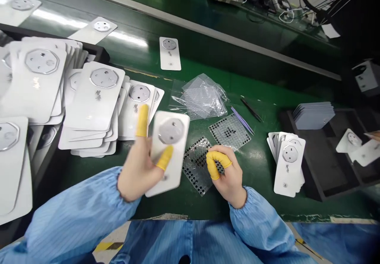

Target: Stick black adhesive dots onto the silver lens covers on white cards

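Note:
My left hand, with yellow finger covers on thumb and index finger, holds a white panel with a silver camera-like disc; the panel is slightly blurred. Just right of it, my right hand, also in yellow finger covers, has its thumb and index finger pressed together over a clear sheet of small black dots. Whatever may be between those fingertips is too small to make out. A second dotted sheet lies behind the right hand, with purple tweezers on its edge and black tweezers beside them.
Stacks of white panels fill the left side. Clear plastic bags lie behind the dotted sheets. A small panel pile sits at the right beside a black divided tray. Another person's hand is at the right edge. Single panels lie further back.

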A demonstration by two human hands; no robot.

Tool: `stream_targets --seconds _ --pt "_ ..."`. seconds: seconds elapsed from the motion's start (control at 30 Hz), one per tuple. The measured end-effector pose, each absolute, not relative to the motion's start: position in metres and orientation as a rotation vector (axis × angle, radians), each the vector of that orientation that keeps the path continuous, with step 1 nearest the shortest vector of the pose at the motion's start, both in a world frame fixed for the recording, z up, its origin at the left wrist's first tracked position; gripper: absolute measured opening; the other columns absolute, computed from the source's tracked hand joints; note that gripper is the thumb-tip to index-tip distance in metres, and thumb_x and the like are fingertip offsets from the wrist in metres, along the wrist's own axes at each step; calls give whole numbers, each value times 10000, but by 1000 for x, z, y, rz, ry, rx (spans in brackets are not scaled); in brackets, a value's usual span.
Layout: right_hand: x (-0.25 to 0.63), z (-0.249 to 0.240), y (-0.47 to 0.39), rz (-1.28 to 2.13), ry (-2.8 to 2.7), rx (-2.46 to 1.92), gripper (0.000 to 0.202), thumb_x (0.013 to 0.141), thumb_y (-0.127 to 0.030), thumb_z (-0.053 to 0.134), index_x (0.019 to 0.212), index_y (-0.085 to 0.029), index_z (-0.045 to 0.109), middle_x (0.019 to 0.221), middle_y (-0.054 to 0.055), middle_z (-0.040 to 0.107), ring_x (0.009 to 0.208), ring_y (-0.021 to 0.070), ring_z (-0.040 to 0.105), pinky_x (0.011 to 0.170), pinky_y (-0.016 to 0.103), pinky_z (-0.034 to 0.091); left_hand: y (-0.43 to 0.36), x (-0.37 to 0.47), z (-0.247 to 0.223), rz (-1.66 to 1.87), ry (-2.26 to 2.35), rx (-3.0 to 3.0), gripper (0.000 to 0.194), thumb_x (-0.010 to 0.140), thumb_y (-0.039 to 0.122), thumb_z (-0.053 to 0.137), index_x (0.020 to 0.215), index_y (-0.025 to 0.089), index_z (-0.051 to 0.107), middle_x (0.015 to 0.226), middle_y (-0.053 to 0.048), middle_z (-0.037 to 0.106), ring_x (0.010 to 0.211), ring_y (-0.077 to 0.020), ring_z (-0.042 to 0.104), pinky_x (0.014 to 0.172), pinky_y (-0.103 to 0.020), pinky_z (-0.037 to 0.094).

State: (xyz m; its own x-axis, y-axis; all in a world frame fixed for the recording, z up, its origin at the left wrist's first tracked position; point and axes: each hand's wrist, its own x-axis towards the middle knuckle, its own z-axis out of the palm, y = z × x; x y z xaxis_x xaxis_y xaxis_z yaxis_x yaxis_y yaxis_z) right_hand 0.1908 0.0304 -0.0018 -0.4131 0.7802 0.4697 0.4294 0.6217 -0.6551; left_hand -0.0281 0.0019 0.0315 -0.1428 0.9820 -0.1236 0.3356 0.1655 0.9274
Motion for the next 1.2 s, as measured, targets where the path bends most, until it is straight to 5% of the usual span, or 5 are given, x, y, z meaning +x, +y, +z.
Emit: stream_targets --seconds 0.2,0.43,0.8,1.03,1.2 --pt "175 8 29 474 -2168 -810 344 902 -100 487 1219 -229 509 1052 64 655 991 179 622 852 358 559 -20 4 19 822 1373 1276 542 822 213 566 1334 196 389 1022 -85 702 847 -236 694 750 -349 565" --pt "176 9 21 324 -2342 -661 305 905 -233 485 1159 -84 566 1311 234 528 1266 314 487 976 533 490 -19 0 21 808 1428 1413 659 770 145 562 1385 187 330 1018 -61 722 756 -207 705 655 -291 547" --pt "174 5 23 393 -2328 -721 343 918 -185 450 1245 -102 511 1384 223 451 1280 292 464 962 525 506 -18 3 20 692 1485 1437 585 773 186 548 1332 156 375 736 14 702 565 -157 654 529 -236 497" --pt "169 0 17 557 -2432 -725 541 908 -138 424 1427 -57 294 1503 233 269 1403 345 270 1058 577 420 -18 0 13 633 1562 1433 563 737 235 582 1269 128 434 649 -14 662 509 -199 628 457 -268 444" --pt "175 -7 19 680 -2245 -737 536 914 -168 455 1435 -210 337 1530 108 274 1369 295 361 1067 528 433 -15 2 11 825 1339 1165 526 775 248 608 1263 177 422 792 -44 695 653 -222 682 544 -290 523"
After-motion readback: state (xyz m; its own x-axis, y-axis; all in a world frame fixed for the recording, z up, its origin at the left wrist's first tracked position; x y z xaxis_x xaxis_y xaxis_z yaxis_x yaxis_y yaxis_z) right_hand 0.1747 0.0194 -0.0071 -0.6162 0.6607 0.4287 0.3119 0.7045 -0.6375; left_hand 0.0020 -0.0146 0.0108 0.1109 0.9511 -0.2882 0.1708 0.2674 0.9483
